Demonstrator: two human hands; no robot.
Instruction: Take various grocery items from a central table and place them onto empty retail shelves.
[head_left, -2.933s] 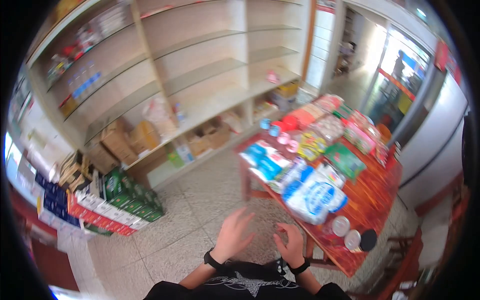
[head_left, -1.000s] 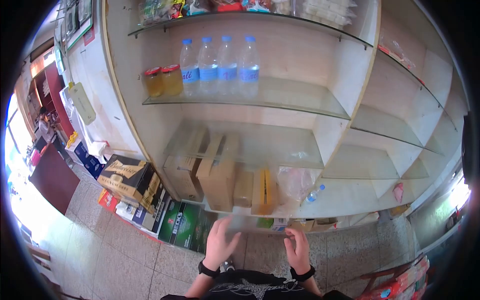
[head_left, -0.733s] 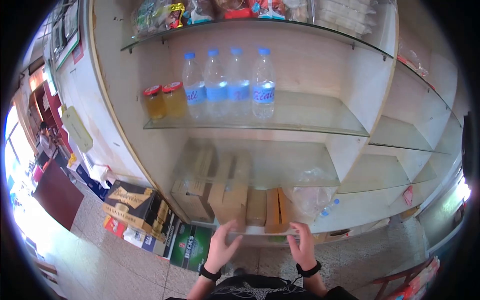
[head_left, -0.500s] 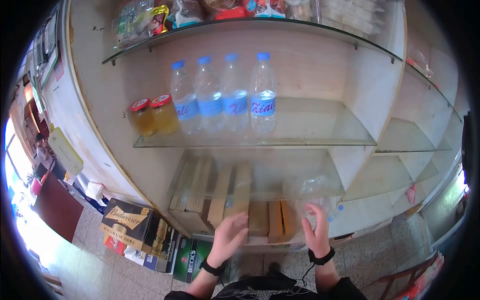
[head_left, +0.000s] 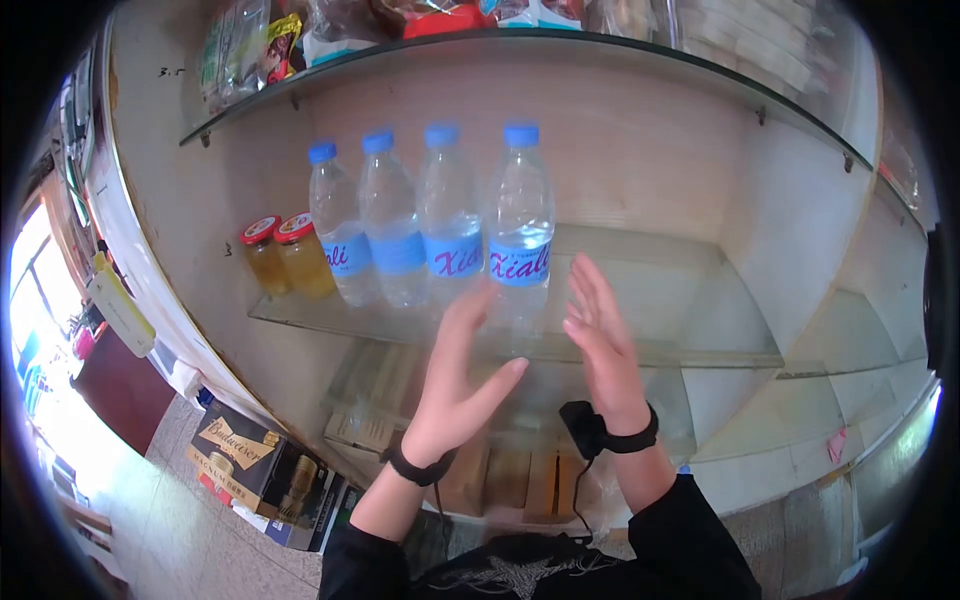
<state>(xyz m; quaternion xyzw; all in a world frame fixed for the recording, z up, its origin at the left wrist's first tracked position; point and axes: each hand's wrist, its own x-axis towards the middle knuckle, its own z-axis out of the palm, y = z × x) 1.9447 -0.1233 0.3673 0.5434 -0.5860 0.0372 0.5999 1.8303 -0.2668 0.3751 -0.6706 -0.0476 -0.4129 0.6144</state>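
Observation:
Several clear water bottles with blue caps and blue labels stand upright in a row on a glass shelf (head_left: pixel 660 300). My left hand (head_left: pixel 460 390) is in front of the row, thumb and fingers apart, fingertips overlapping the lower part of the third water bottle (head_left: pixel 452 205) in view. My right hand (head_left: pixel 602 350) is raised just right of the rightmost water bottle (head_left: pixel 520 200), fingers stretched out, holding nothing. Whether either hand touches a bottle cannot be told. At the row's left end stand two red-lidded glass jars (head_left: pixel 308 262) of yellowish content.
Packaged goods (head_left: pixel 340 35) sit on the upper glass shelf (head_left: pixel 500 38). Cardboard boxes (head_left: pixel 500 480) stand on the level below the bottles. A black Budweiser carton (head_left: pixel 250 455) is on the floor at left. More shelf compartments (head_left: pixel 850 330) continue at right.
Both hands have risen from below the shelf up to the front of the bottles. The camera view has come closer to the shelf. The bottles and jars stand in the same arrangement.

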